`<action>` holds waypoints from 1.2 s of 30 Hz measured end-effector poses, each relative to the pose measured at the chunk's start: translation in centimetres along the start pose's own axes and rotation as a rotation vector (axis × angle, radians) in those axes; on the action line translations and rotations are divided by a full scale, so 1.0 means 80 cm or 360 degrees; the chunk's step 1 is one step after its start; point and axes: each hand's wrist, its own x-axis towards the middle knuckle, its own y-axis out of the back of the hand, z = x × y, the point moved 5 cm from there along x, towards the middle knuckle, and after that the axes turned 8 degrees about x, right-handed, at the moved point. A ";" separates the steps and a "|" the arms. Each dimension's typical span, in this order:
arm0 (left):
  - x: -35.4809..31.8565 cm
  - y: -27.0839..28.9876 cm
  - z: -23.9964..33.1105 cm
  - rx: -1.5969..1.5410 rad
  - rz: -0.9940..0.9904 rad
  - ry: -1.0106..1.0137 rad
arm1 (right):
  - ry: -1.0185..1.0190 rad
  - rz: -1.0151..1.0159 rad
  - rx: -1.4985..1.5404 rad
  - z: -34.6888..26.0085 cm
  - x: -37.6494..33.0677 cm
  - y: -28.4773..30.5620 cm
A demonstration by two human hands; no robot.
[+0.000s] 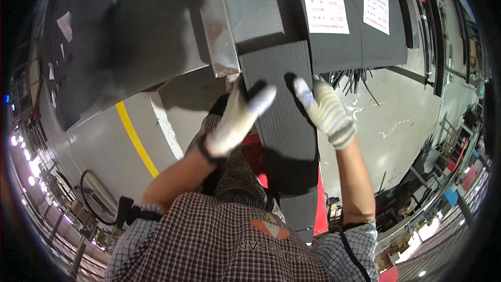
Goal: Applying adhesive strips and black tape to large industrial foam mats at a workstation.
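A long dark grey stack of thin ribbed strips (pixel 284 120) runs from the middle of the view down toward my body. At its left edge is my left hand (pixel 237 120) in a pale glove, thumb stretched out over the top face and the other fingers partly hidden beside the stack. My right hand (pixel 329 112), in a striped pale glove, lies along the right edge. Its thumb points over the top and its fingers reach forward by the side. Both thumbs stand apart from the fingers and cast shadows on the ribbed surface.
A metal bar (pixel 216 21) ends just beyond my left hand. Dark sheets (pixel 141 36) lie at the left. More ribbed stacks with white labels (pixel 324 5) stand at the far right, thin black strips (pixel 355 79) sticking out below. A yellow line (pixel 134 136) crosses the floor.
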 end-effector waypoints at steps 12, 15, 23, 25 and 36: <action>-0.065 0.032 -0.020 0.0613 0.0704 -0.0360 | 0.0102 -0.0034 -0.0566 -0.064 -0.044 0.037; -0.111 0.008 0.008 0.0803 -0.0103 -0.0030 | 0.0457 -0.0881 -0.0468 -0.154 -0.082 0.002; -0.134 0.066 0.018 0.0680 -0.0170 0.0416 | 0.0493 -0.0525 -0.0591 -0.075 -0.079 0.078; -0.087 0.084 -0.030 0.0891 -0.0160 0.0297 | 0.0182 -0.0343 -0.0496 0.013 -0.049 0.070; 0.031 0.117 -0.235 0.0362 -0.0066 0.0190 | -0.0342 0.0399 -0.0266 -0.038 -0.132 -0.077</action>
